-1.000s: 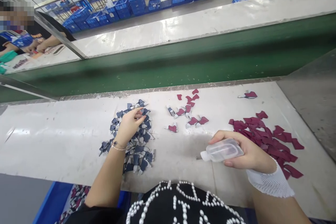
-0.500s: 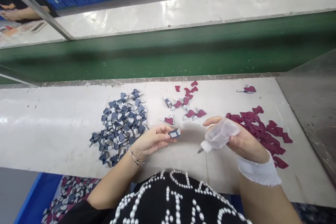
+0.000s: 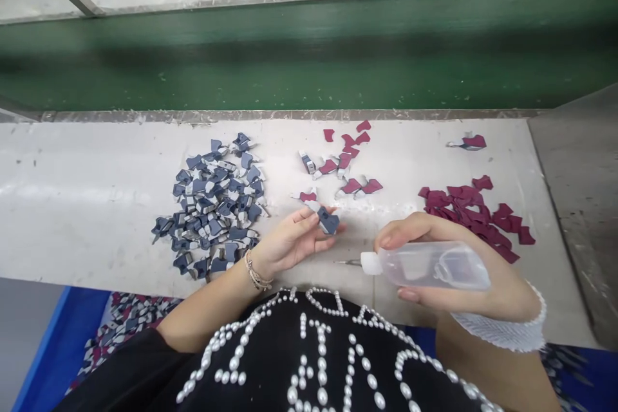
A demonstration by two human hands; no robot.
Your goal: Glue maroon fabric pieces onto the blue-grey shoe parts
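Between the fingertips of my left hand (image 3: 294,238) is a small blue-grey piece (image 3: 329,221). My right hand (image 3: 449,238) is wrapped round a translucent squeeze bottle (image 3: 429,264), held nearly level. Its thin metal tip points left, a short way from the blue-grey piece and not touching it. A pile of blue and grey pieces (image 3: 217,199) lies left of my left hand. Beyond my right hand is a pile of maroon pieces (image 3: 468,206). Several maroon-topped pieces (image 3: 351,187) lie scattered between the piles.
The white worktable (image 3: 87,206) ends at a green wall (image 3: 290,64) at the back. One maroon-topped piece (image 3: 473,141) lies apart at the back right. A blue bin (image 3: 48,354) of mixed pieces stands below the front left edge.
The view has tilted down. The bottle has turned from slanting downward to nearly level, its tip nearer my left hand. The blue-grey piece has been turned in my left fingers.
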